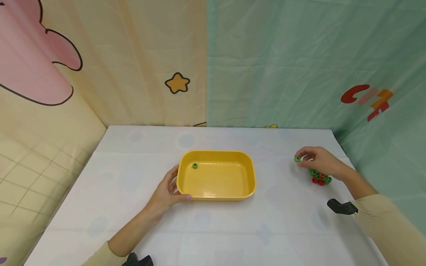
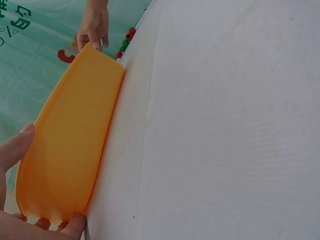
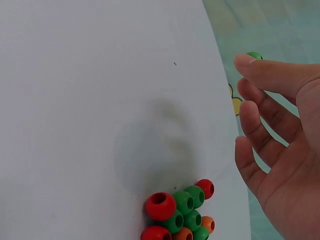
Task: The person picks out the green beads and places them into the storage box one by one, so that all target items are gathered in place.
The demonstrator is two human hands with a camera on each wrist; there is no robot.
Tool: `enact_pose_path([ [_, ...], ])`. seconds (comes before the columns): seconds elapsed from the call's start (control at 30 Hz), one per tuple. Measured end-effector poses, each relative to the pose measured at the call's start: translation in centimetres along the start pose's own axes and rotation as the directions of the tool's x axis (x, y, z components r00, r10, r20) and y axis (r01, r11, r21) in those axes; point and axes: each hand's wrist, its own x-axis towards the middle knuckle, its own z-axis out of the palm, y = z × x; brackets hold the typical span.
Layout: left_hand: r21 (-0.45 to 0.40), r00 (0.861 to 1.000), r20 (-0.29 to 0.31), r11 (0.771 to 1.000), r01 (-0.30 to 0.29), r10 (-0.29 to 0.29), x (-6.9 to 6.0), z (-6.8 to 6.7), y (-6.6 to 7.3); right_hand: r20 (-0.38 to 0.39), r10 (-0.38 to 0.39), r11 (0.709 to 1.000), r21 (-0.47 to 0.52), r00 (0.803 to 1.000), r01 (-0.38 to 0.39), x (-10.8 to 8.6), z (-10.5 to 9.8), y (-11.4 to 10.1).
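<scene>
My right hand (image 1: 315, 159) pinches a green bead (image 1: 297, 159) between thumb and fingertips, raised over the right side of the table. In the right wrist view most of that bead (image 3: 255, 55) is hidden behind the thumb. Just below this hand lies a cluster of red, green and orange beads (image 1: 321, 182), each with a wide hole. A yellow tray (image 1: 216, 181) stands mid-table with one green bead (image 1: 195, 166) inside, near its left back corner. At the tray's left front corner my left hand (image 1: 166, 193) grips it, thumb at the front rim and fingers around the left side.
A white cloth (image 1: 213, 232) with pale dots covers the table. Behind it hangs a curtain (image 1: 283, 66), beige on the left and green on the right. Black wrist camera mounts (image 1: 342, 207) sit at both sleeves.
</scene>
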Motion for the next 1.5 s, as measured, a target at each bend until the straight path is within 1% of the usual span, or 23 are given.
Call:
enact_pose_path([
  [0.17,-0.005,1.000,0.000,1.000,-0.001,0.001,0.0,0.0,0.1,0.022,-0.017,1.000,0.015,1.000,0.017,1.0,0.3,-1.1],
  [0.4,-0.033,1.000,0.011,0.999,-0.006,0.007,-0.1,0.0,0.0,0.050,-0.036,0.996,0.079,0.998,0.032,2.4,0.9,-2.0],
  [0.87,-0.039,1.000,0.015,0.999,-0.011,0.012,-0.1,0.1,0.0,0.083,-0.088,0.995,0.046,0.993,0.084,4.9,2.5,-4.1],
  [1.2,-0.047,1.000,0.016,0.999,-0.015,0.016,-0.2,0.1,0.0,0.114,-0.080,0.996,0.048,0.990,0.075,6.0,3.3,-5.7],
  [1.33,-0.044,1.000,0.015,0.999,-0.011,0.011,-0.1,0.1,0.0,0.126,-0.085,0.996,0.047,0.988,0.080,6.5,3.7,-6.4],
  [1.5,-0.044,1.000,0.010,0.999,-0.006,0.006,-0.1,0.1,-0.1,0.144,-0.112,0.993,0.048,0.983,0.106,7.2,4.3,-7.2],
])
